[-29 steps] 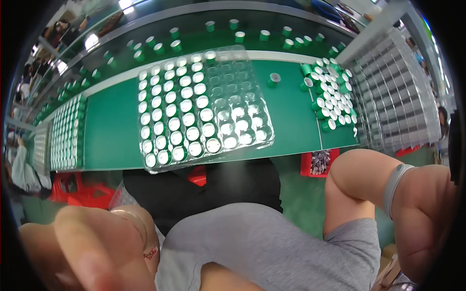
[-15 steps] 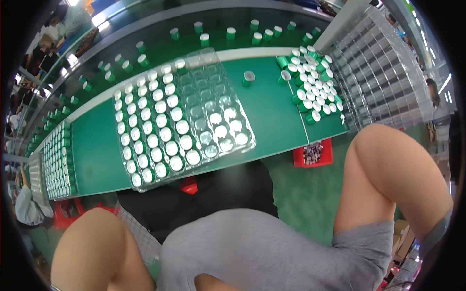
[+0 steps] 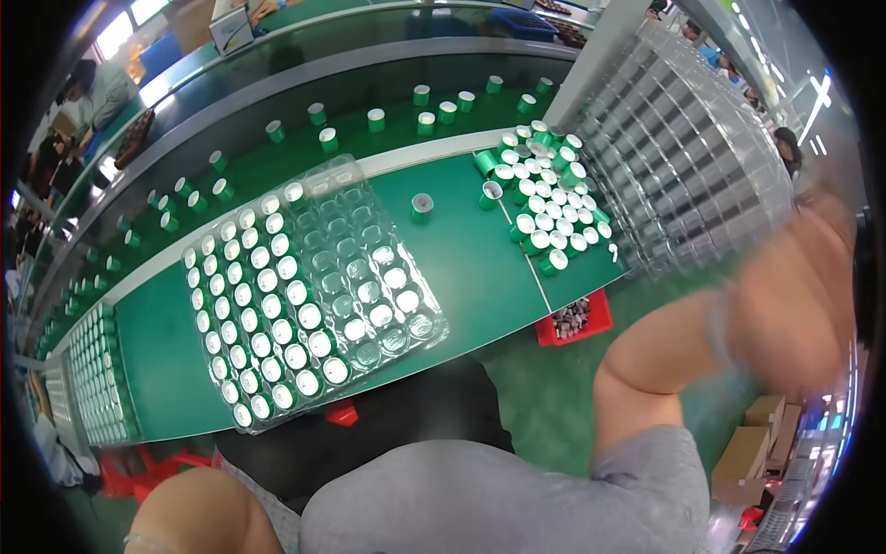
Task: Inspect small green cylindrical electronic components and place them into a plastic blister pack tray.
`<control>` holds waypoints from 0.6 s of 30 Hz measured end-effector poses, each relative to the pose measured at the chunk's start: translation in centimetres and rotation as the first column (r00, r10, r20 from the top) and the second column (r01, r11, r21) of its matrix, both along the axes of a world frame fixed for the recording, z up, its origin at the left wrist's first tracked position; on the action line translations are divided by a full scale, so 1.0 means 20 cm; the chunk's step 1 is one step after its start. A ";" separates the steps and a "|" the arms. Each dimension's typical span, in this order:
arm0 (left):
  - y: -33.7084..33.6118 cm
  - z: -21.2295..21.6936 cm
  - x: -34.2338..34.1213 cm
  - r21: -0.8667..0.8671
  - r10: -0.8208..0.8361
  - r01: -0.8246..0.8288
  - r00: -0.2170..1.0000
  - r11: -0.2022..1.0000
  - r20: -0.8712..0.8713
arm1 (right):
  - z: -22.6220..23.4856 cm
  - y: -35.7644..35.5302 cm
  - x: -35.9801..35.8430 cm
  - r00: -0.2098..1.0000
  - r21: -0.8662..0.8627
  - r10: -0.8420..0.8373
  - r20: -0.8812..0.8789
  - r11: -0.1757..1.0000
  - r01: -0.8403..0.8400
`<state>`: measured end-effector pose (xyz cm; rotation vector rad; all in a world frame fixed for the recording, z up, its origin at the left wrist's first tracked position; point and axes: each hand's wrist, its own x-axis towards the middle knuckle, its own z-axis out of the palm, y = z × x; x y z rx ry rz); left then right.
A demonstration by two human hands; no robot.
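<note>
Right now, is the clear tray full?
Partly full: the clear tray has white-topped cans filling its left columns; many right-side pockets sit empty.

Clear tray (image 3: pixel 309 300) lies flat on the green bench (image 3: pixel 471 268), set at a slant, long side running up-right to low-left. It's a see-through blister sheet w/ rows of round pockets. Left rows fully loaded w/ small caps (image 3: pixel 263 319), white tops up, green sides. Right rows only partly filled: upper pockets bare, lower ones w/ caps. Loose pile of same caps (image 3: pixel 544 198) sits at bench's right end, well apart from tray; some upright, some tipped on sides. One lone cap (image 3: pixel 422 207) stands upright betw. tray and pile.
</note>
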<state>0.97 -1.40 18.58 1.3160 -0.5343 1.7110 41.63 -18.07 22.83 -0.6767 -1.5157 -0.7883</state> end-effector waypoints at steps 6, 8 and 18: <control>0.01 -0.03 -0.09 -0.126 0.060 -0.058 0.998 0.990 0.014 | -0.77 0.33 0.42 0.500 -0.769 -0.848 0.175 0.199 0.607; 0.02 -0.13 -0.09 -0.337 0.166 -0.176 0.984 0.925 -0.059 | -0.86 0.34 0.51 0.522 -0.789 -0.821 0.231 0.156 0.594; -0.03 -0.73 0.00 -0.511 -0.129 -0.192 0.840 0.838 -0.527 | -0.97 0.44 0.58 0.479 -0.797 -0.774 0.414 -0.054 0.601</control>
